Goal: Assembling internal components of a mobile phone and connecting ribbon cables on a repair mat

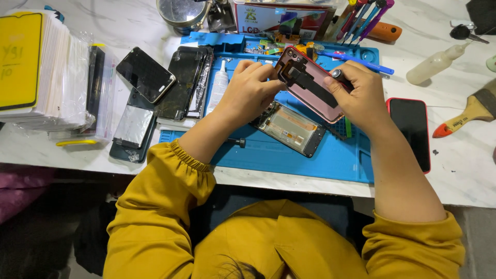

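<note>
STEP: you hold the pink phone rear cover (310,85) above the blue mat (289,155) | FINGERS: left hand (248,90) pinches its top edge, right hand (361,95) grips its side | NEXT: likely needs steady, careful prying.

One camera sits above the person's head, looking steeply down at close range onto the blue mat (289,155) and white table (465,170); yellow sleeves (155,217) fill the frame's bottom.

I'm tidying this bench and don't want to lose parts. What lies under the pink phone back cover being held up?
Under the pink back cover, held by the left hand and right hand, an opened phone body lies on the blue mat. Its upper end is hidden by the cover and hands.
</note>
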